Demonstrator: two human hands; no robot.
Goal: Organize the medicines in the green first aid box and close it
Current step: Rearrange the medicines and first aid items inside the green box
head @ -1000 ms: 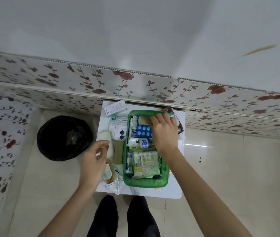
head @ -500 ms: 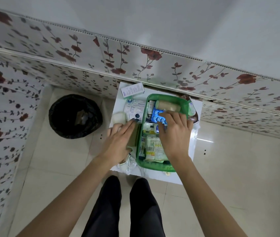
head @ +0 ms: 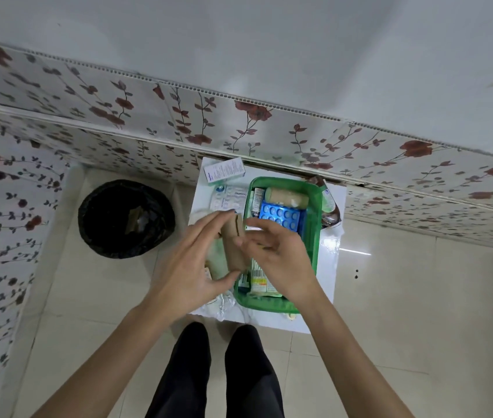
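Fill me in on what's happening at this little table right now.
A person stands over a small white table, sorting medicines into an open green first aid box. The left hand holds a tan bandage roll just left of the box, and the right hand is at the roll too, fingers loosely curled. Inside the box lie another tan roll, a blue blister pack and some packets. A white carton and blister strips are outside on the table. No lid is on.

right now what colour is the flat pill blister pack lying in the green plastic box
Blue: the flat pill blister pack with round pockets, in the green plastic box; head view.
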